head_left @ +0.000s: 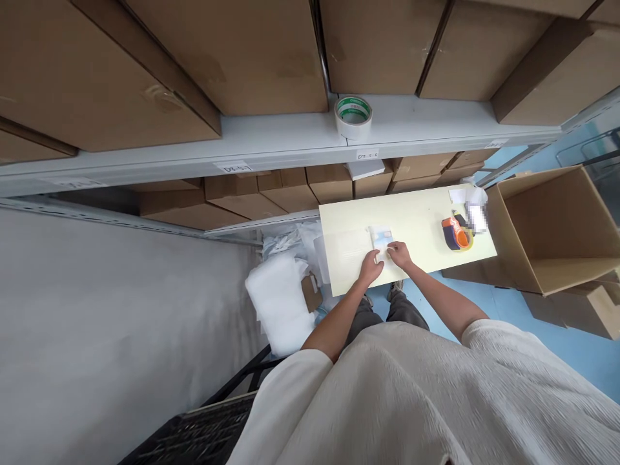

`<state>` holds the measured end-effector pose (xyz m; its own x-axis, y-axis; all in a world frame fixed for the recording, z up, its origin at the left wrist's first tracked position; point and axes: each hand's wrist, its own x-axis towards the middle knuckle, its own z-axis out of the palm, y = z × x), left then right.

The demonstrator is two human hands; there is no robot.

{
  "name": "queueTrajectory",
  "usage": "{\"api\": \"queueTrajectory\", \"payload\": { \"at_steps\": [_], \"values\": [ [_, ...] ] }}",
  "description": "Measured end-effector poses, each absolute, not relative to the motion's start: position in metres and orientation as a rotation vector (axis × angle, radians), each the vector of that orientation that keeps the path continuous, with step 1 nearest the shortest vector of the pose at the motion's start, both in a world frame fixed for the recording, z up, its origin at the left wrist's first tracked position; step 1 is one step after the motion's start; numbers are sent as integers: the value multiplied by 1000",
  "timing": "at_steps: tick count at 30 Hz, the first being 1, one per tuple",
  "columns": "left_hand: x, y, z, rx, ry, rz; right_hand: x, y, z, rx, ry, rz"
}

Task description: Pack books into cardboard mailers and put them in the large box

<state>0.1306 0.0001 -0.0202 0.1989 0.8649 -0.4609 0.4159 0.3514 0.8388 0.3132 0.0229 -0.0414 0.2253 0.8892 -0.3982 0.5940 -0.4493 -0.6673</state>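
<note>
A small white and light-blue packet [382, 236] lies on the pale yellow table [411, 213], close to its front edge. My left hand [371, 267] is closed at the packet's near left corner, thumb and fingers pinching it. From the right, my right hand [399, 254] grips the near right side with its fingers bent. The two hands are close together, and the fingertips partly cover the packet's near end. Its printing is too small to read.
An orange and dark tape dispenser [454, 234] sits at the table's right, beside a clear plastic bag [476, 210]. An open cardboard box [557, 226] stands beyond. White foam wrap [281, 300] is at the left. A tape roll [353, 118] rests on the shelf [285, 132] ahead.
</note>
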Motion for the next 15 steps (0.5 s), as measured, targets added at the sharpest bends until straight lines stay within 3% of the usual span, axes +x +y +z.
{"api": "queueTrajectory", "payload": {
  "at_steps": [15],
  "values": [
    [218,26,-23,1257,1384,473,408,54,-36,-2113,-1412,1150]
  ]
}}
